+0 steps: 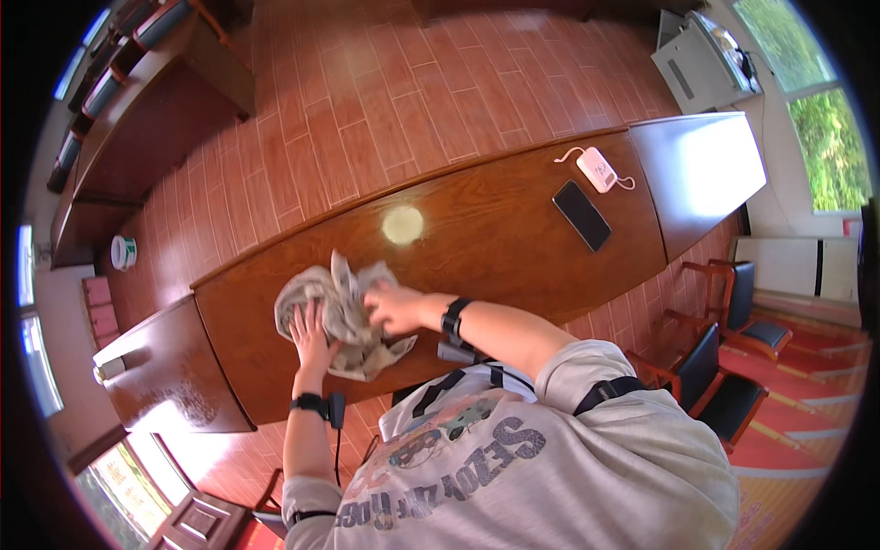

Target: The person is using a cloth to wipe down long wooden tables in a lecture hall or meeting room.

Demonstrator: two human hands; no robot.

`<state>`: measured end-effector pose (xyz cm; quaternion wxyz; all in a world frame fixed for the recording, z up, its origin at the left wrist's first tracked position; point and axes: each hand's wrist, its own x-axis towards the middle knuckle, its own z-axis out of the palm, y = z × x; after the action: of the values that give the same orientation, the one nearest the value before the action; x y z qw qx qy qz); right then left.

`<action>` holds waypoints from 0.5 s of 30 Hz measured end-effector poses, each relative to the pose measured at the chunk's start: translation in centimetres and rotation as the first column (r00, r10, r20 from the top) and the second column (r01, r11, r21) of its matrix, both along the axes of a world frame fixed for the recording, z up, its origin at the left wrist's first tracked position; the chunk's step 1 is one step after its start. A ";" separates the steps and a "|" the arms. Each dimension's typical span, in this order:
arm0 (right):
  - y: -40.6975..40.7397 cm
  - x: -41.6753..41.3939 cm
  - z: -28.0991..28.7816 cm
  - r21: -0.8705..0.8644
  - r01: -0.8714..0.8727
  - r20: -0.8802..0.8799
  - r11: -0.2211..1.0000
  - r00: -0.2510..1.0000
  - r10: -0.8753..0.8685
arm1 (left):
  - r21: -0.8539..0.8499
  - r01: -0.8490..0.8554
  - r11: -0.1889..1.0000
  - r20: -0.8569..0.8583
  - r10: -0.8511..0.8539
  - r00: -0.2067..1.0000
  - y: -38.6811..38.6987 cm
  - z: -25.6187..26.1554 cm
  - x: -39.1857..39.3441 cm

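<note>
A bunched beige-grey cloth (pixel 357 354), perhaps a garment, lies on the brown wooden table (pixel 481 234) before me. My left hand (pixel 313 340) rests on the left part of the cloth with its fingers spread. At the cloth's right side is my right hand (pixel 395 309), slightly blurred, its fingers bent at the fabric; whether they pinch it I cannot tell. A fold of the cloth stands up between and beyond the hands.
To the right on the table lie a black smartphone (pixel 581 215) and a pink power bank (pixel 597 169) with short cables. A white cylindrical object (pixel 110 370) stands at the far left. Chairs (pixel 715 371) stand at the right, near the table's close side.
</note>
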<state>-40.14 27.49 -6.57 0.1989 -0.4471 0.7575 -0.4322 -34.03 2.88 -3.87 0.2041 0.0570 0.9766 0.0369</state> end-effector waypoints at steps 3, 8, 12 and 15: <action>-0.1 3.0 -1.4 -0.012 -0.105 0.002 0.994 0.994 0.105 | -0.087 0.234 0.968 0.115 -0.224 0.968 0.3 0.2 1.5; 6.9 4.8 0.1 0.055 0.007 0.047 0.998 0.999 -0.010 | -0.148 0.620 0.771 0.158 -0.601 0.784 5.3 0.7 -1.2; 15.4 9.3 1.0 0.013 0.296 -0.004 0.955 0.955 -0.296 | 0.019 0.804 0.595 0.052 -0.803 0.593 13.6 2.0 -4.1; 22.7 13.8 0.3 0.074 0.397 -0.019 0.915 0.918 -0.397 | 0.007 0.914 0.406 0.062 -0.912 0.404 21.7 2.2 -4.5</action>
<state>-26.35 50.21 -6.27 0.1227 -0.2769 0.8488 -0.4334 -38.50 24.53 -1.66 0.2192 0.5761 0.7820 -0.0923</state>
